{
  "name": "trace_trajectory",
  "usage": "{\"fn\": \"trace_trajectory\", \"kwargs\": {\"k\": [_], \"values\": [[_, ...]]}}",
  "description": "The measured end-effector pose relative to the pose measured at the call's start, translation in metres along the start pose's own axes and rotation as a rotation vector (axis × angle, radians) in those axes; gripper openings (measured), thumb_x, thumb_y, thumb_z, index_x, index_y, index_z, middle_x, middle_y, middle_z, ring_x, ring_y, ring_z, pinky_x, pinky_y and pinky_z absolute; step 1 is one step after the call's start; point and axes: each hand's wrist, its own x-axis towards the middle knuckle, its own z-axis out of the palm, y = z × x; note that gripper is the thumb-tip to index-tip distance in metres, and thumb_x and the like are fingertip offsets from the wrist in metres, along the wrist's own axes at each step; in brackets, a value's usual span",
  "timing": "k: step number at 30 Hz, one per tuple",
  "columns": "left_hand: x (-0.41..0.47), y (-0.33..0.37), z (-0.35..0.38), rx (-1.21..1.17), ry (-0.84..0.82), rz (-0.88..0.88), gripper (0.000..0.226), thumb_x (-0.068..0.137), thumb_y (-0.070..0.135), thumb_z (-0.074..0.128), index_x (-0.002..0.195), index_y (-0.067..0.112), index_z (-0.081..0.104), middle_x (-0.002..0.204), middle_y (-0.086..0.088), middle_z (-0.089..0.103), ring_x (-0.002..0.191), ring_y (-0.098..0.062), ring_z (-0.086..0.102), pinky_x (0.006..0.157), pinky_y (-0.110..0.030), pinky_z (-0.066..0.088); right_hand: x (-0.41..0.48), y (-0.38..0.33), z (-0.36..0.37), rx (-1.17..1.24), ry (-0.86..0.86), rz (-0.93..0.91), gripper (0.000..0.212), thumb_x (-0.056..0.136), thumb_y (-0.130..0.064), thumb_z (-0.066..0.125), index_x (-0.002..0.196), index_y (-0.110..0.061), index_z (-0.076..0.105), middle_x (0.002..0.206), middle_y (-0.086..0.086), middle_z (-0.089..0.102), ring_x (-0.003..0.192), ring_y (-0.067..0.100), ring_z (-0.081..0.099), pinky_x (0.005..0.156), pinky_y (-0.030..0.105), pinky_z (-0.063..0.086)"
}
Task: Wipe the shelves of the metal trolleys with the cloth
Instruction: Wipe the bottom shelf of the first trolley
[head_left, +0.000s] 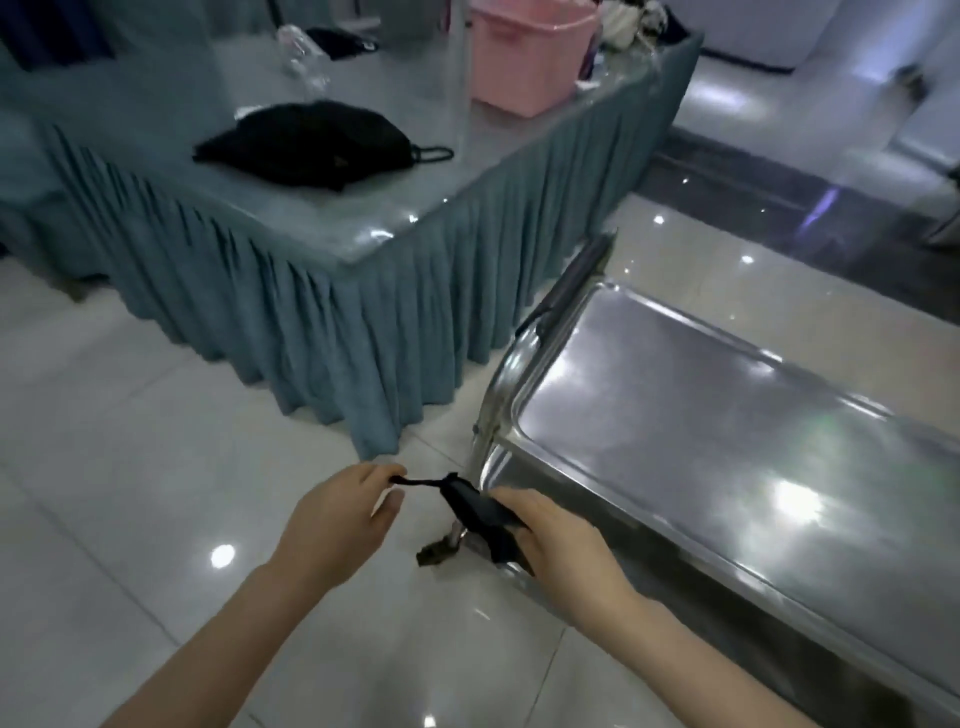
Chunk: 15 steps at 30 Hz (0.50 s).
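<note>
Cloth (475, 512), black and bunched, is held in the air just off the trolley's (701, 426) near left corner, stretched between both hands. The right hand (561, 540) grips the thick end with its fingers curled round it, right at that corner. The left hand (337, 519) pinches a thin drawn-out strand of it between thumb and fingertips, a little further left of the trolley. The trolley's top shelf is bare, shiny metal, and its handle (576, 280) rises at the far left end. A caster (439, 553) shows on the floor (130, 441) below the cloth. Beyond the trolley's left end stands a table (363, 208) with a blue pleated skirt. A black bag (306, 143) lies on it, and a pink bin (530, 52) stands at its far side.
</note>
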Motion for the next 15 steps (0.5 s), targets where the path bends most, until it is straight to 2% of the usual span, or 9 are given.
{"fn": "trace_trajectory", "kwargs": {"k": [4,7,10,12,14,15], "values": [[0.038,0.006,-0.072,0.002,0.060,0.068,0.029,0.097,0.034,0.043,0.109,0.017,0.064,0.098,0.002,0.068,0.088,-0.021,0.064,0.068,-0.034,0.050,0.024,-0.045,-0.071,-0.009,0.138,-0.077,0.040,0.097,-0.022,0.049,0.129,-0.046,0.047,0.123,-0.020,0.058,0.108,0.007,0.056,0.086,0.023,0.043],[0.077,0.013,-0.100,-0.021,0.043,0.085,0.024,0.099,0.033,0.044,0.111,0.021,0.061,0.105,0.005,0.066,0.095,-0.017,0.061,0.077,-0.037,0.049,0.051,-0.048,-0.111,-0.026,0.237,-0.058,0.038,0.099,-0.013,0.052,0.134,-0.029,0.053,0.127,-0.011,0.060,0.111,0.010,0.056,0.087,0.009,0.033],[0.126,0.018,-0.113,-0.019,0.038,0.133,0.023,0.099,0.033,0.043,0.111,0.021,0.059,0.104,0.006,0.066,0.095,-0.017,0.060,0.079,-0.037,0.049,0.082,-0.040,-0.148,-0.051,0.344,-0.022,0.038,0.096,-0.012,0.054,0.131,-0.028,0.056,0.119,-0.011,0.064,0.105,0.008,0.056,0.082,0.005,0.031],[0.165,0.023,-0.118,0.019,0.010,0.185,0.023,0.098,0.034,0.042,0.109,0.022,0.058,0.100,0.006,0.065,0.093,-0.018,0.060,0.077,-0.037,0.050,0.107,-0.028,-0.172,-0.064,0.398,0.012,0.037,0.096,-0.014,0.054,0.131,-0.029,0.056,0.116,-0.007,0.066,0.103,0.013,0.058,0.081,0.011,0.035],[0.207,0.026,-0.121,0.066,-0.008,0.242,0.022,0.097,0.034,0.042,0.108,0.023,0.058,0.097,0.007,0.065,0.090,-0.018,0.061,0.075,-0.037,0.050,0.135,-0.011,-0.195,-0.083,0.453,0.068,0.037,0.097,-0.018,0.054,0.131,-0.030,0.054,0.113,-0.002,0.068,0.102,0.022,0.061,0.083,0.031,0.045],[0.228,0.029,-0.123,0.080,-0.007,0.266,0.022,0.097,0.035,0.042,0.107,0.023,0.058,0.096,0.007,0.064,0.089,-0.018,0.061,0.074,-0.037,0.050,0.147,-0.003,-0.206,-0.084,0.482,0.094,0.036,0.097,-0.019,0.053,0.132,-0.031,0.053,0.112,-0.001,0.068,0.101,0.026,0.062,0.081,0.036,0.047]]}}
